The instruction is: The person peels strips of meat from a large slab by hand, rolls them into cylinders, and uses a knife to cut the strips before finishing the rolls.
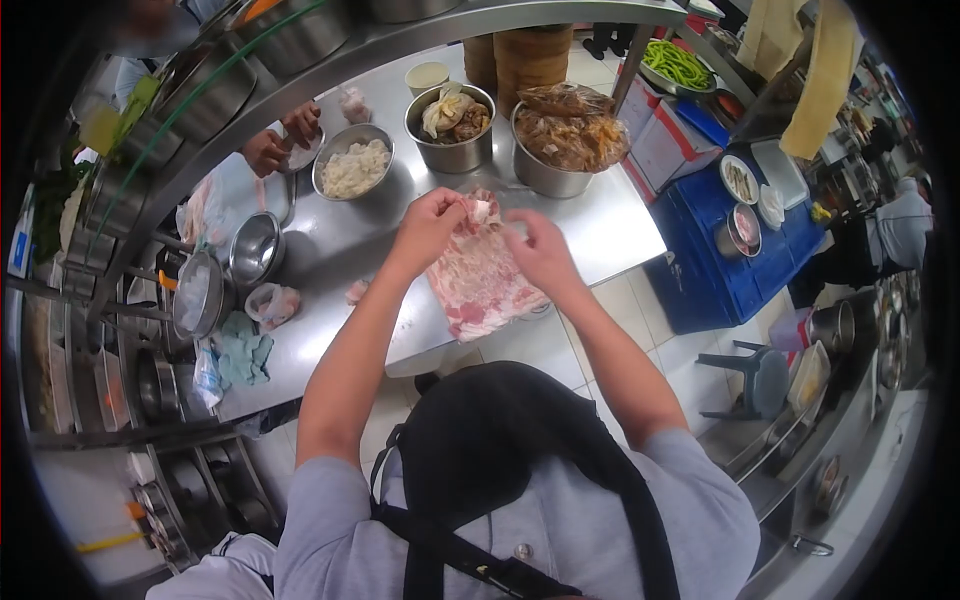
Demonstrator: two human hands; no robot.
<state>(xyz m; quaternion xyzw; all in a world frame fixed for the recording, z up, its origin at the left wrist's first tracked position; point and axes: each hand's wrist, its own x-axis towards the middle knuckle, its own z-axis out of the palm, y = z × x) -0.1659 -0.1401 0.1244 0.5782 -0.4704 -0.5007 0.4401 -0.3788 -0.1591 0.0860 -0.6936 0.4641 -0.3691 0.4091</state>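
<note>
Meat [483, 280] is at the near edge of the worktop [622, 222]. Left hand [430, 232]: grip pinched on its far end; right hand [545, 257]: can't tell. Risk: greasy surface slips, meat could slide off.

Bare forearms [358, 345] outstretched, left hand [432, 226] pinching, right hand [543, 250] loosely bent

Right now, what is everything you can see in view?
meat slab: one, pink-white, near table edge
metal table: one, silver, centre
food containers: three, silver, table's far side
cloth: one, pale green, table's left end
vegetables: many, green, upper right
chest: one, blue, right of table
stool: one, grey, floor at right
other kitchenware: uncounted, mostly silver, both sides
other person's hands: two, bare, upper left
left hand: one, bare, on meat's far end
right hand: one, bare, at meat's right side
</note>
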